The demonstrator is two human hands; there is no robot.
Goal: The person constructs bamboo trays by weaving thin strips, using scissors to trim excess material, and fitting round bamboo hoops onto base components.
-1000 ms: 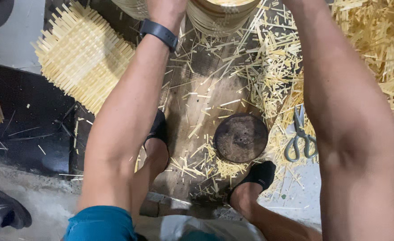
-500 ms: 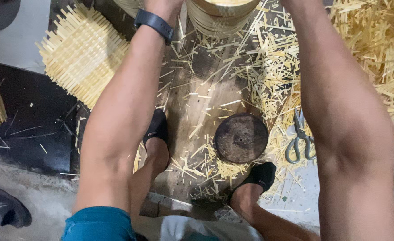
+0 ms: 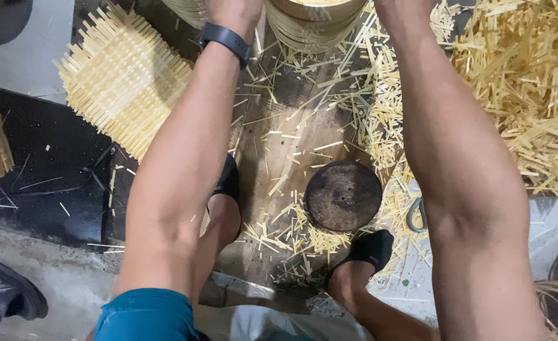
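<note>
I am reaching both arms forward to the round bamboo basket (image 3: 313,22) at the top edge, standing on the wooden board (image 3: 291,151). My left hand (image 3: 234,9) is resting beside its wall; my right hand is out of frame, so I cannot tell either grip. The basket is looking light, stiff, splintery; best held around the wall. Cut strips (image 3: 512,82) are littering the right.

Worn wooden board (image 3: 291,145) on floor, strewn with cut bamboo slivers (image 3: 380,120). Round dark disc (image 3: 343,194) flat on board, slivers around it. Woven bamboo mat (image 3: 124,79) at upper left, partly on black sheet (image 3: 45,170). Large heap of bamboo strips (image 3: 525,82) at right. Scissors (image 3: 416,213) beside disc, mostly hidden. Grey concrete (image 3: 51,265) along lower edge.
</note>
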